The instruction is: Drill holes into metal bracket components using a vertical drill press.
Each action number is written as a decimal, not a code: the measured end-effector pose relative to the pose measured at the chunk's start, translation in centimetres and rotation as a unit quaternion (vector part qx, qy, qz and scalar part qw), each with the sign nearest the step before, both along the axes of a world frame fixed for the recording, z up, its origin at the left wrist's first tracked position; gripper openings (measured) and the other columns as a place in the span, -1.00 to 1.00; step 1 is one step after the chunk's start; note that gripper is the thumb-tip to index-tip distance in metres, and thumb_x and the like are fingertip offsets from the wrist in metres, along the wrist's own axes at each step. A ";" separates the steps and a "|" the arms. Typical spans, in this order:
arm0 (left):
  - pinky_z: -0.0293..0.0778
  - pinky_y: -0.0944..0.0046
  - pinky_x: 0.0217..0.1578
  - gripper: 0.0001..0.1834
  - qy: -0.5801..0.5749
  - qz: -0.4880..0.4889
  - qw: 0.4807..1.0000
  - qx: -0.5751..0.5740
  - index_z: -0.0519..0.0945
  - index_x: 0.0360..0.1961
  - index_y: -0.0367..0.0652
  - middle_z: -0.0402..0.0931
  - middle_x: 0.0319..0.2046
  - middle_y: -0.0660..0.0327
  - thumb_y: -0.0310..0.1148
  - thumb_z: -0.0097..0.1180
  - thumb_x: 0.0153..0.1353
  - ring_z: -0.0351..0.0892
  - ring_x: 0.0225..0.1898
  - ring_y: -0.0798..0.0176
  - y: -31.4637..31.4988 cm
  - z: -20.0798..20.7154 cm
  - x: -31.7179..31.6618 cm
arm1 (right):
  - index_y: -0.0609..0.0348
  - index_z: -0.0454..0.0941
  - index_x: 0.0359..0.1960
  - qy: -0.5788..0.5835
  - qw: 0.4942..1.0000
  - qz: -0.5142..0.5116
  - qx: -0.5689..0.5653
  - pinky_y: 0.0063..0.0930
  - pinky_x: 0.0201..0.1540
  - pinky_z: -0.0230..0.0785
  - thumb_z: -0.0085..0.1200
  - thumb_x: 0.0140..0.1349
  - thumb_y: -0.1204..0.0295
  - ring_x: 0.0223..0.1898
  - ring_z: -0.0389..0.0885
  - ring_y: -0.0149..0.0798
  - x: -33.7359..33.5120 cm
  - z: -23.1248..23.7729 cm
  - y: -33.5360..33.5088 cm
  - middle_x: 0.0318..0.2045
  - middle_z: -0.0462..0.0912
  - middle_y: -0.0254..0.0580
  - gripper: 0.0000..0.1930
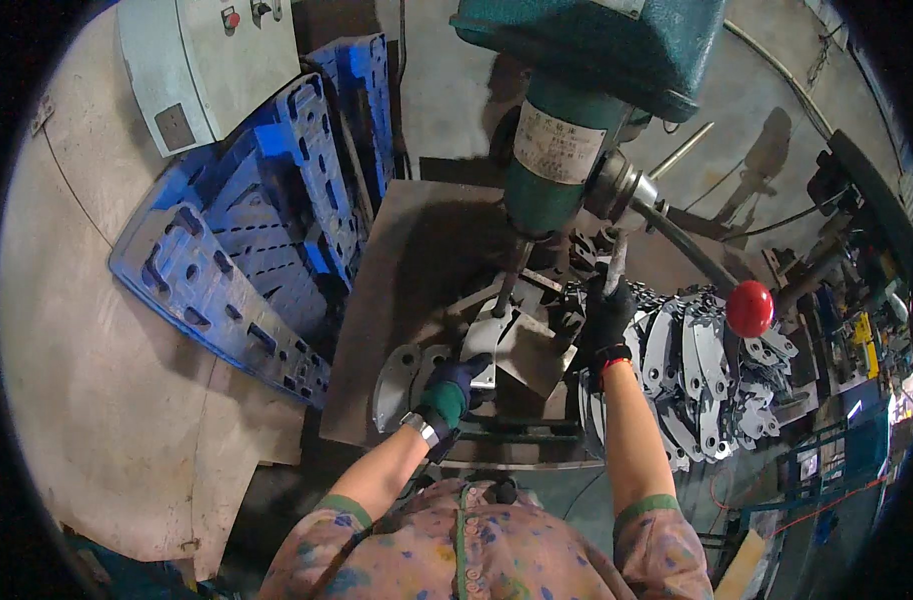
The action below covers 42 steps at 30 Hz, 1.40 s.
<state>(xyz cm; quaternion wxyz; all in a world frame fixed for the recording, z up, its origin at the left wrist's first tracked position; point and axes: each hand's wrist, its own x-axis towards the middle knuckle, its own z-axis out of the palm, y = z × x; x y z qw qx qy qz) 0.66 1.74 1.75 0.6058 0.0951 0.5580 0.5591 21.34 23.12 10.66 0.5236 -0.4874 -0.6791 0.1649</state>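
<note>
My left hand, in a dark glove with a green cuff, is closed on the near end of a curved grey metal plate. The plate lies beneath the spindle of a green drill press, whose tip meets its far end. Whether the bit has entered the metal I cannot tell. My right hand, in a black glove, is wrapped round a feed lever of the press. A flat metal block sits between my hands. Another lever ends in a red ball knob.
Many similar metal plates are piled on the right of the table; a few more plates lie at its left. Blue plastic pallets lean at the left, under a grey control box. Shelving stands far right.
</note>
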 end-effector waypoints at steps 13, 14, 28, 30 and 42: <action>0.73 0.24 -0.28 -0.52 0.037 0.011 0.999 0.021 0.83 -0.04 -0.20 0.81 -0.22 0.18 0.06 0.42 0.44 0.81 -0.30 0.27 -0.1 -0.7 0.3 | -0.13 0.59 0.47 -0.135 0.982 0.007 0.134 -0.13 -0.20 0.61 0.15 0.61 0.24 -0.24 0.81 -0.10 3.3 -1.3 15.9 -0.14 0.82 -0.03 -0.55; 0.73 0.24 -0.27 -0.52 0.037 0.014 0.999 0.022 0.83 -0.05 -0.19 0.81 -0.21 0.19 0.07 0.43 0.43 0.81 -0.30 0.27 -0.6 0.2 0.5 | -0.12 0.59 0.47 -0.097 0.994 0.019 0.050 -0.12 -0.21 0.60 0.15 0.61 0.25 -0.24 0.81 -0.08 3.1 -1.0 15.9 -0.13 0.82 -0.01 -0.55; 0.64 0.04 -0.31 -0.47 0.316 -0.070 0.944 0.056 0.75 0.14 -0.23 0.81 -0.23 0.08 0.06 0.32 0.50 0.77 -0.31 0.17 -1.5 -1.2 1.0 | 0.41 0.69 0.06 0.206 0.867 0.340 -0.302 -0.23 -0.06 0.64 0.17 0.55 0.28 -0.26 0.76 -0.20 2.7 12.1 -15.2 -0.25 0.80 -0.04 -0.65; 0.56 0.05 -0.39 -0.46 0.277 0.001 0.961 0.023 0.78 -0.02 -0.23 0.78 -0.33 0.10 0.12 0.31 0.48 0.72 -0.40 0.17 -1.3 -0.6 1.5 | 0.40 0.66 0.15 0.303 0.789 0.423 -0.326 -0.15 0.02 0.63 0.13 0.59 0.22 -0.10 0.77 -0.12 2.6 16.3 -16.9 -0.12 0.80 0.01 -0.59; 0.56 -0.05 0.11 -0.35 0.377 0.052 0.922 0.078 0.71 0.23 -0.32 0.77 0.06 -0.08 0.13 0.22 0.52 0.74 0.04 -0.03 -14.0 -2.1 -3.5 | 0.18 0.53 0.43 0.160 0.867 0.425 -0.206 -0.09 0.12 0.63 0.06 0.61 -0.14 0.08 0.78 -0.08 5.9 18.4 -8.9 0.10 0.77 -0.01 -0.33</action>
